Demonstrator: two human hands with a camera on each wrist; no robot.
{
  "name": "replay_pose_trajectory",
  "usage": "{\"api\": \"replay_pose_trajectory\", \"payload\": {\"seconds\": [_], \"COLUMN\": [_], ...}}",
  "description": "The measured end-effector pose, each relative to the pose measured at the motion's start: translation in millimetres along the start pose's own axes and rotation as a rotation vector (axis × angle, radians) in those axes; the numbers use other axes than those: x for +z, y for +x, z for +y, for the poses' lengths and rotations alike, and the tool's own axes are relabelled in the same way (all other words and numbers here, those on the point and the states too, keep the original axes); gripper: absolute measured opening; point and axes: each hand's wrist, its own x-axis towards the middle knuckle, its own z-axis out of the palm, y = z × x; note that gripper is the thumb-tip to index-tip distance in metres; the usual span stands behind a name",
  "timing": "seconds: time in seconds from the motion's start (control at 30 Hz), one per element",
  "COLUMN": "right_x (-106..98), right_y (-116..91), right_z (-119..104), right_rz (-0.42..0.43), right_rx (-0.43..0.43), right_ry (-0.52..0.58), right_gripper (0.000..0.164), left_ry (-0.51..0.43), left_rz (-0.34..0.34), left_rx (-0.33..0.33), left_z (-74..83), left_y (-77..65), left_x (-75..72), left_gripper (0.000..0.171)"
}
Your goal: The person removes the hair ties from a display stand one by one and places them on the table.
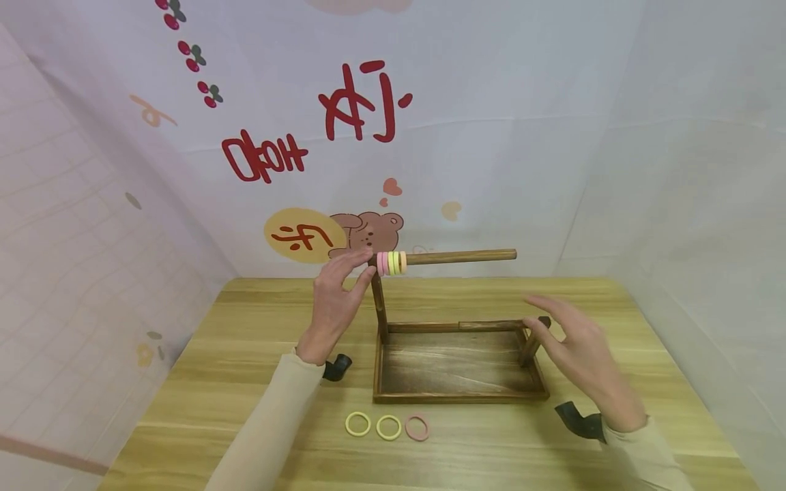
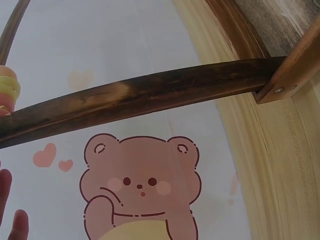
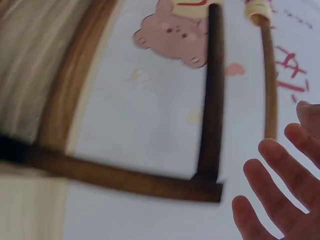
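A dark wooden stand [image 1: 460, 397] with a tray-like base stands on the table. Its tall left post [image 1: 379, 310] bears a long upper rod [image 1: 463, 257] that reaches right. Several pink, yellow and pale orange rings [image 1: 391, 263] sit together on that rod, against the post. My left hand [image 1: 334, 300] is at the post's top, thumb and fingertips right beside it, fingers extended. A shorter right post [image 1: 530, 346] carries a lower rod [image 1: 491, 325] pointing left. Beside this post my right hand [image 1: 577, 351] has its fingers spread and holds nothing; in the right wrist view its fingertips [image 3: 243, 207] are apart from the wood.
Two yellow rings [image 1: 358, 413] and one pink ring [image 1: 417, 417] lie flat on the table in front of the stand. Behind rises a white sheet [image 1: 491, 170] printed with a bear and red characters. Dark curved pieces [image 1: 577, 421] sit at both wrists.
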Motion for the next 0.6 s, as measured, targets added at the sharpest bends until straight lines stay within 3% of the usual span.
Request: {"api": "replay_pose_trajectory", "payload": {"seconds": [0.17,0.33,0.5,0.6], "right_x": [5,12,22,29], "right_y": [17,33,49,60], "right_z": [-18,-28,-35,-40], "right_rz": [0.017,0.027,0.040,0.062], "right_rx": [-0.067,-0.122,-0.167,-0.204], "right_ry": [0.039,0.073,0.093,0.115], "right_gripper": [0.051,0.034,0.052,0.051], "left_ry": [-0.003,-0.009,-0.013,-0.019], "left_rz": [-0.002,0.004,0.005,0.009], "left_rx": [-0.004,-0.009,-0.017,-0.024], "left_z": [-2.2,-2.7,-3.3,-3.2], "left_y": [-0.4,0.0,0.1,-0.2], "left_x": [-0.5,-0.5,0.0,0.8], "left_gripper": [0.025,0.025,0.025,0.025]}}
